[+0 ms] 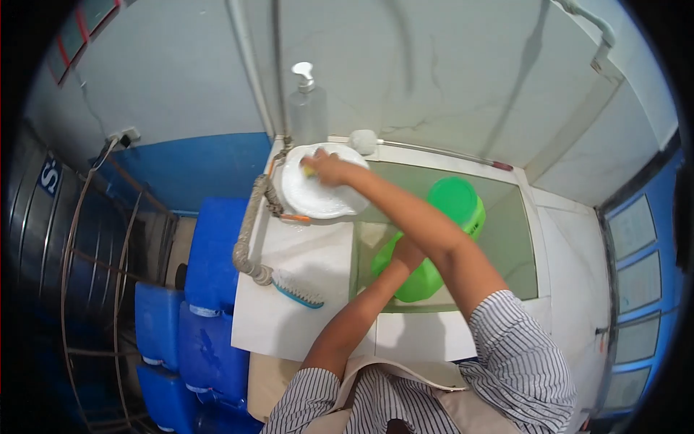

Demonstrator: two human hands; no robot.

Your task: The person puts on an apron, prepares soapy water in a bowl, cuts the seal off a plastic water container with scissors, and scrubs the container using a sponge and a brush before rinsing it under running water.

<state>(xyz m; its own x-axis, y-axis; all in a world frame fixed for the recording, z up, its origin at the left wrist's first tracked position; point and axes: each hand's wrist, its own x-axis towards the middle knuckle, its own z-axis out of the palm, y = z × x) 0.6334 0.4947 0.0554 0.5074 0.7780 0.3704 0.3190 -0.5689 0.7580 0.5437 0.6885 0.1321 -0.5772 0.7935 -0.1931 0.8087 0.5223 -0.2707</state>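
Observation:
My right hand (329,170), smeared by motion, reaches over a white basin (351,204) with suds in it. A small yellow sponge (309,171) shows at its closed fingers. Lower down, my left hand (408,253) grips a green plastic container (419,284) over the sink. The right forearm crosses in front and hides some of that hand and of the container. The container's round green end (453,199) points away from me and it lies tilted.
A pump bottle (308,112) stands behind the basin. A blue-backed brush (298,291) and an orange-handled tool (295,218) lie on the white counter (289,329). A wrapped pipe (246,242) runs along its left edge, beside blue jerrycans (217,249). A long-handled brush (434,150) lies along the sink's (510,239) back rim.

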